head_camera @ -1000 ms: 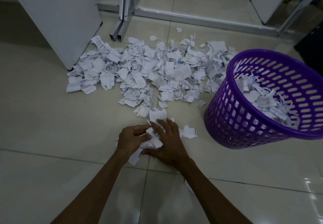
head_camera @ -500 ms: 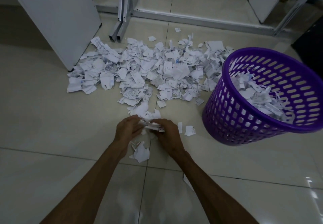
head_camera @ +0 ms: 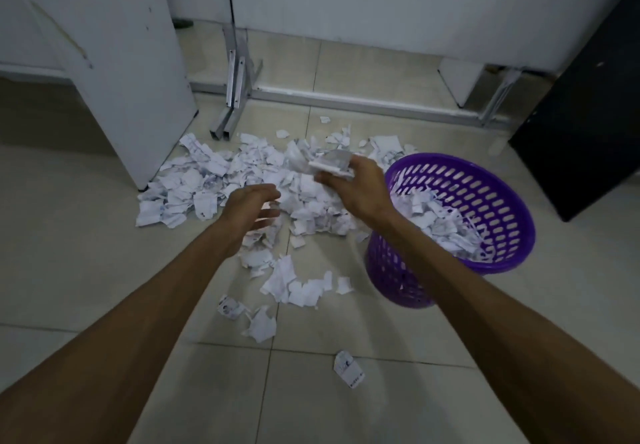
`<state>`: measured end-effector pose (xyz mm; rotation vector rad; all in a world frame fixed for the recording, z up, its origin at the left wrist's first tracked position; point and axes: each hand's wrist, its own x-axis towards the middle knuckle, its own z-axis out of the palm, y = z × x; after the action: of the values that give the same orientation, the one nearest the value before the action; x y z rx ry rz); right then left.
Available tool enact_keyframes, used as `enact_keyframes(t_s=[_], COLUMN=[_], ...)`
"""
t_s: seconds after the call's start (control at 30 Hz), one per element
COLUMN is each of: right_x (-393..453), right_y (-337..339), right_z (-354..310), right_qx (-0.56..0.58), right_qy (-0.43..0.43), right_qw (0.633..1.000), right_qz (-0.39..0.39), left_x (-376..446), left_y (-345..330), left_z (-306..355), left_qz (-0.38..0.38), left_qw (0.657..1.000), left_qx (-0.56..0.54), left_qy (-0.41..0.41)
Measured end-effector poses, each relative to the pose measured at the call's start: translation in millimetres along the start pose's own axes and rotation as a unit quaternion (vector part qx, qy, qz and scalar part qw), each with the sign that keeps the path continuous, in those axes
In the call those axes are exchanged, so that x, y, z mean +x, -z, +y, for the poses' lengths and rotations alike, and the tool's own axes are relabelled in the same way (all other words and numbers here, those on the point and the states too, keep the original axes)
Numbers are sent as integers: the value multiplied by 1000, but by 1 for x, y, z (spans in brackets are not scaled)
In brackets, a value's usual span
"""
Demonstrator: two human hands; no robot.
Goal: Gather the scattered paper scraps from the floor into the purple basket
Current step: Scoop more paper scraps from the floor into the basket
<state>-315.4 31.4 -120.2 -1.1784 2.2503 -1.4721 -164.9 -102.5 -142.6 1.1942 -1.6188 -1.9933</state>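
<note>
Your right hand gripped a blurred wad of paper scraps at frame centre, just left of the purple basket rim, not yet over it. Your left hand hung loose-fingered and held nothing above the main pile on the floor, centre-left. The basket, right of centre, was already part full. The scraps looked light, limp and flutter-prone: scoop from underneath with both hands cupped and squeeze, since loose edges will likely shed.

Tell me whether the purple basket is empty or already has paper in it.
Partly filled. White paper scraps lie heaped inside the purple basket, while much of its slotted inner wall shows bare above them.
</note>
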Motion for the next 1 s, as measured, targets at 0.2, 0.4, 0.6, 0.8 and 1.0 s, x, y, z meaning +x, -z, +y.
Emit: enact_keyframes(t_s=[0.2, 0.4, 0.6, 0.8, 1.0], right_x=[28, 2, -15, -23, -24], right_y=[72, 99, 124, 128, 126], right_z=[-35, 1, 36, 58, 76], right_qx=[-41, -28, -39, -49, -190], right_qy=[7, -64, -127, -145, -128], right_qw=[998, 993, 986, 984, 971], right_qz=[48, 97, 104, 93, 75], left_x=[-16, -24, -21, -28, -30], left_y=[-56, -128, -146, -155, -165], left_z=[52, 28, 10, 10, 8], left_qz=[-105, -126, -133, -157, -155], left_qw=[990, 988, 987, 985, 986], left_qx=[84, 69, 85, 65, 48], left_qy=[-50, -59, -29, -22, -30])
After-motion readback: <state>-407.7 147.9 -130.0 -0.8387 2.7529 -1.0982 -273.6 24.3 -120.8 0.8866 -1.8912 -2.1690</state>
